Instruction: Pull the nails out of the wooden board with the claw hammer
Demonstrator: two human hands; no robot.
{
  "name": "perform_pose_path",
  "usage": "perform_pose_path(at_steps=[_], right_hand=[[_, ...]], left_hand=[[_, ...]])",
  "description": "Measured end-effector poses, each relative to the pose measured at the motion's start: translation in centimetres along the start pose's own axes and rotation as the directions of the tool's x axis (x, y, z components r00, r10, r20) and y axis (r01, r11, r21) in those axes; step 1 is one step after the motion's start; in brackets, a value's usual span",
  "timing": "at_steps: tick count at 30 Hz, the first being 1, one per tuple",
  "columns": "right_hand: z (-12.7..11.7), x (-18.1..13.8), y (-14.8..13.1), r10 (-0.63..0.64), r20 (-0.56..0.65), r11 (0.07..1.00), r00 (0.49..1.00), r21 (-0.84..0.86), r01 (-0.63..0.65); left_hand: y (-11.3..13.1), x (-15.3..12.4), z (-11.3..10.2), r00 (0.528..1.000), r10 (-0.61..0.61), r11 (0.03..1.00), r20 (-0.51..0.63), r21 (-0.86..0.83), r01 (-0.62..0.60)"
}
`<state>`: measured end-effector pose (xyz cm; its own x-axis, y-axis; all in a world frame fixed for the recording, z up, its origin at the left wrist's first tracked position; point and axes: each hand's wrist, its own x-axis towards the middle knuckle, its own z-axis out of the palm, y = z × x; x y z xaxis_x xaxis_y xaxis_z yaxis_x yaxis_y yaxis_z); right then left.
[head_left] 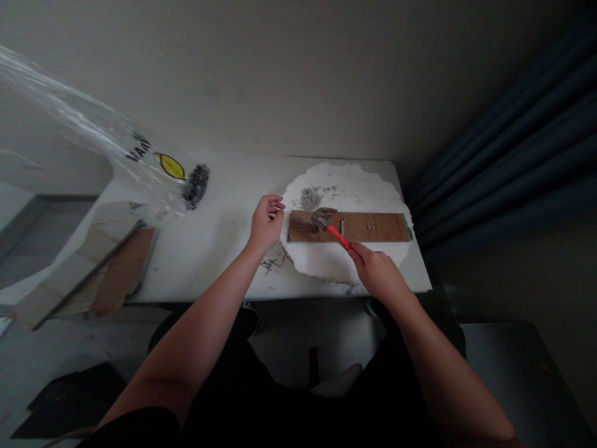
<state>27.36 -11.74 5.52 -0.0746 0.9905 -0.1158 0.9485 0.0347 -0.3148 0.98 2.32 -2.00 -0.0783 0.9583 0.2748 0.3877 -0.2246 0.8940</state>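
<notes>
My right hand (379,269) is wrapped round the red handle of a hammer (339,236). Its grey metal head is over the left part of a brown wooden board (380,228), near many small dots or nail heads at that end. The board lies flat on a rough-edged white sheet (336,261). Just left of the board's end is my left hand (267,223), loosely curled, thumb apart from the fingers, with nothing visible in it. A heap of small grey bits (310,198) rests on the sheet behind the board. Loose nails (273,262) lie below my left hand.
A clear plastic bag (156,163) with a yellow print stands on the left of the white table (209,249). Wooden board pieces (124,267) lean over the table's left front edge. A wall rises behind, and a dark blue curtain (513,149) hangs at the right.
</notes>
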Motion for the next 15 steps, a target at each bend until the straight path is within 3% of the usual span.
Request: perform_pose_path(at_steps=[2,6,11,15], right_hand=[[0.3,0.3,0.1,-0.001,0.001,1.0,1.0,0.01,0.001],[0.2,1.1,1.4,0.039,-0.13,0.998,0.991,0.058,-0.032],[-0.6,2.6,3.3,0.114,-0.165,0.991,0.98,-0.049,-0.123],[-0.6,3.9,4.1,0.148,-0.178,0.97,0.973,-0.168,-0.178]], left_hand=[[0.0,0.0,0.0,1.0,-0.003,1.0,0.011,0.011,0.003],[0.0,0.0,-0.1,0.996,-0.001,0.997,0.085,0.078,-0.006],[0.3,-0.6,-0.2,0.953,0.104,0.93,0.284,0.312,-0.194],[0.6,-1.2,0.1,0.918,0.09,0.848,0.385,0.454,-0.274]])
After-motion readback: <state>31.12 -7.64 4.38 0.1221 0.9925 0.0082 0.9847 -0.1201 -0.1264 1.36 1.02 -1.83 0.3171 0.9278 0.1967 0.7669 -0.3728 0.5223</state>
